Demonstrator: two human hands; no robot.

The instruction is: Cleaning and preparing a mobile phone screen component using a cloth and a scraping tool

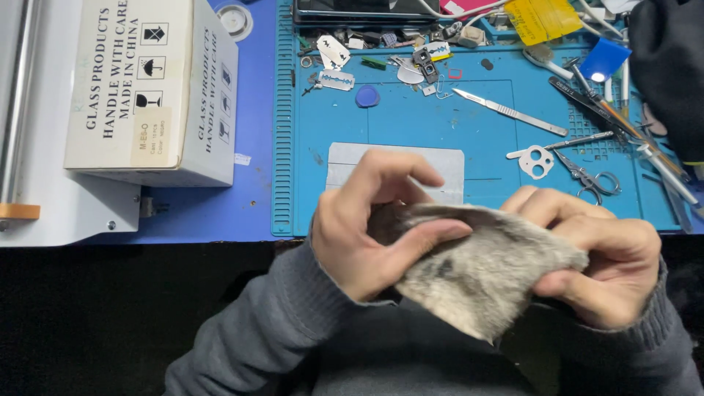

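A grey, worn cloth [480,275] is stretched between both hands in front of my chest, below the near edge of the blue work mat [411,125]. My left hand [367,227] pinches the cloth's left edge between thumb and fingers. At the cloth's right corner, my right hand [605,257] grips it with curled fingers. Just beyond the hands a flat grey rectangular panel [345,158] lies on the mat, partly hidden by my left hand.
A white cardboard box [150,88] sits on a white machine at the left. On the mat lie a scalpel [506,111], small scissors [590,178], tweezers, razor blades [336,79], a blue disc [367,96] and several small parts along the far edge.
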